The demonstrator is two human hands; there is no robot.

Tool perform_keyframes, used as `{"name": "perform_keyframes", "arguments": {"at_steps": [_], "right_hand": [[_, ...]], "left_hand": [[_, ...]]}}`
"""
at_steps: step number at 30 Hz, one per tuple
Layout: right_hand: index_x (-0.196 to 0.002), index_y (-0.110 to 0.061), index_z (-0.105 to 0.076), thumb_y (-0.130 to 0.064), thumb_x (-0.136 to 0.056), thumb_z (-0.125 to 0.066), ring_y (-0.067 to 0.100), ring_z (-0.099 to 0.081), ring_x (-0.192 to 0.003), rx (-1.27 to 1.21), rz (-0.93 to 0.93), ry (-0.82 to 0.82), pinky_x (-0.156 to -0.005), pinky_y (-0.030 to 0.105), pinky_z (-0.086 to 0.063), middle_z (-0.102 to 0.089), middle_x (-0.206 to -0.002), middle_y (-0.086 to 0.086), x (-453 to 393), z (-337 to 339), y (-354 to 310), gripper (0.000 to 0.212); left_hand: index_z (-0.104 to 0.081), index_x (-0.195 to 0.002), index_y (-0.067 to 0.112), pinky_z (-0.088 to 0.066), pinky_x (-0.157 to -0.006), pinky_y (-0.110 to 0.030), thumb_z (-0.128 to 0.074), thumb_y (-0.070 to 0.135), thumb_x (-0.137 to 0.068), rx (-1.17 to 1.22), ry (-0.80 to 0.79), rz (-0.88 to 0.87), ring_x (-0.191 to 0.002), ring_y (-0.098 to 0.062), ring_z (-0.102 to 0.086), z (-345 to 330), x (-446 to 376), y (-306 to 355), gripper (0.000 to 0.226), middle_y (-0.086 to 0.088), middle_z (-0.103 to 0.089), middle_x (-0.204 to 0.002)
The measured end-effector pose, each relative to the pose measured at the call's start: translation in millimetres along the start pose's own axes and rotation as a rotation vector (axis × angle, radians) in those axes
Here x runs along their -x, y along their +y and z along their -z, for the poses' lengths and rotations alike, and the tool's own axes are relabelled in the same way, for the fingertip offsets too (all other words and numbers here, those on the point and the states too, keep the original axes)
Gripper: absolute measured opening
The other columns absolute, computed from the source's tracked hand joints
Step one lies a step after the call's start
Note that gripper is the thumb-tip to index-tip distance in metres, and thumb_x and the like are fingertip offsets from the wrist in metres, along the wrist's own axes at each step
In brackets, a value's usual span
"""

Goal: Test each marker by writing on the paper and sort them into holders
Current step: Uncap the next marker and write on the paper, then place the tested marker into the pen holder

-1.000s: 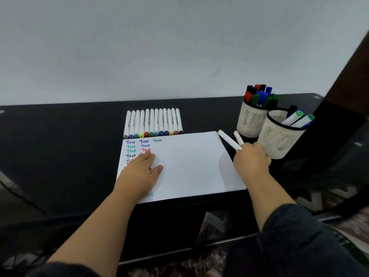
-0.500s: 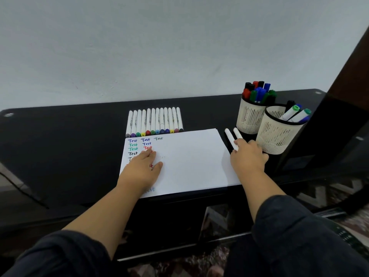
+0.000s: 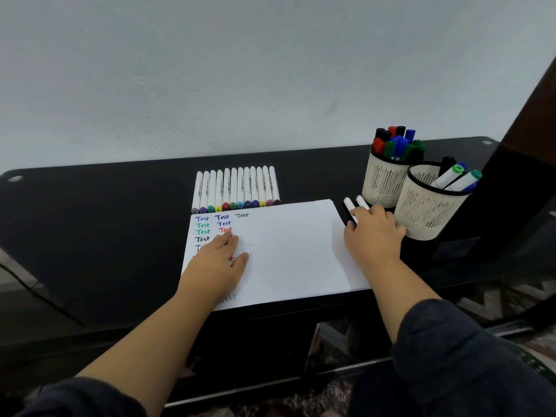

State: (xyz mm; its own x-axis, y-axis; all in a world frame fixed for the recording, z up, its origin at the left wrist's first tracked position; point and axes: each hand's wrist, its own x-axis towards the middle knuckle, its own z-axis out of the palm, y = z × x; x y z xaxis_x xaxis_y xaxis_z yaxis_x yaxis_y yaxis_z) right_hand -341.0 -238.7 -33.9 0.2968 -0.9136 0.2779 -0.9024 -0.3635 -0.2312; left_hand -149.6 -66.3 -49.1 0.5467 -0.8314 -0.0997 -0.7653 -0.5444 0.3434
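The left hand (image 3: pixel 217 260) lies flat on the paper (image 3: pixel 288 248), fingers straight. The right hand (image 3: pixel 371 233) reaches over two white markers (image 3: pixel 350 206), fingers bent on them; grip unclear.

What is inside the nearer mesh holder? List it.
The nearer holder shows two white markers with green caps, a blue-tipped one and a black one leaning against its rim. Their lower ends are covered by the mesh wall, as is the bottom, so nothing else can be confirmed.

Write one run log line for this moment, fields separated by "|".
left hand flat on paper | right hand on two white markers beside holders
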Motion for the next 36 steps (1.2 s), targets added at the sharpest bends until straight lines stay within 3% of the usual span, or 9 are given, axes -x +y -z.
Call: {"name": "perform_keyframes", "arguments": {"at_steps": [12,22,29,33,36], "right_hand": [[-0.124,-0.02,-0.054,-0.024,-0.096,-0.042,0.026,-0.046,-0.11,-0.029,0.286,-0.018,-0.09,0.038,-0.032,-0.053,-0.118,0.004,-23.7,-18.9,-47.9,0.031],[-0.131,-0.028,-0.049,-0.027,-0.099,-0.036,0.024,-0.047,-0.112,0.044,0.584,-0.172,-0.089,0.038,-0.034,-0.051,-0.122,0.003,-71.5,-35.3,-97.2,0.035],[-0.106,-0.017,-0.054,-0.032,-0.097,-0.044,0.025,-0.05,-0.096,-0.004,0.506,-0.279,-0.082,0.036,-0.04,-0.053,-0.108,0.007,-84.9,-46.2,-114.7,0.021],[-0.107,-0.012,-0.054,-0.027,-0.095,-0.051,0.021,-0.049,-0.086,-0.064,0.42,-0.359,-0.07,0.031,-0.041,-0.052,-0.102,0.007,-91.0,-42.0,-121.3,0.02],[-0.111,-0.008,-0.055,-0.017,-0.091,-0.054,0.021,-0.05,-0.085,-0.075,0.353,-0.374,-0.07,0.03,-0.041,-0.059,-0.105,0.009,-93.6,-39.6,-123.2,0.022]], "left_hand": [[-0.015,-0.15,0.026,-0.013,-0.117,-0.033,-0.03,0.046,-0.098,0.009,0.018,0.01,-0.144,-0.011,-0.009,-2.0,-1.8,0.0,0.057,0.013,-0.006,-0.157],[-0.018,-0.149,0.027,-0.011,-0.115,-0.028,-0.03,0.047,-0.098,0.009,0.052,-0.016,-0.143,-0.008,-0.008,-3.6,-4.6,-4.4,0.057,0.015,-0.006,-0.157],[-0.018,-0.149,0.028,-0.012,-0.116,-0.029,-0.032,0.047,-0.097,0.025,0.063,-0.018,-0.143,-0.007,-0.007,-4.6,-4.5,-5.5,0.057,0.015,-0.006,-0.156],[-0.018,-0.149,0.028,-0.01,-0.115,-0.027,-0.032,0.047,-0.097,0.02,0.064,-0.018,-0.143,-0.007,-0.006,-4.5,-4.7,-5.2,0.057,0.015,-0.006,-0.156],[-0.018,-0.149,0.027,-0.01,-0.115,-0.027,-0.032,0.046,-0.098,0.019,0.068,-0.023,-0.143,-0.007,-0.006,-3.6,-4.4,-4.4,0.057,0.015,-0.006,-0.157]]}}
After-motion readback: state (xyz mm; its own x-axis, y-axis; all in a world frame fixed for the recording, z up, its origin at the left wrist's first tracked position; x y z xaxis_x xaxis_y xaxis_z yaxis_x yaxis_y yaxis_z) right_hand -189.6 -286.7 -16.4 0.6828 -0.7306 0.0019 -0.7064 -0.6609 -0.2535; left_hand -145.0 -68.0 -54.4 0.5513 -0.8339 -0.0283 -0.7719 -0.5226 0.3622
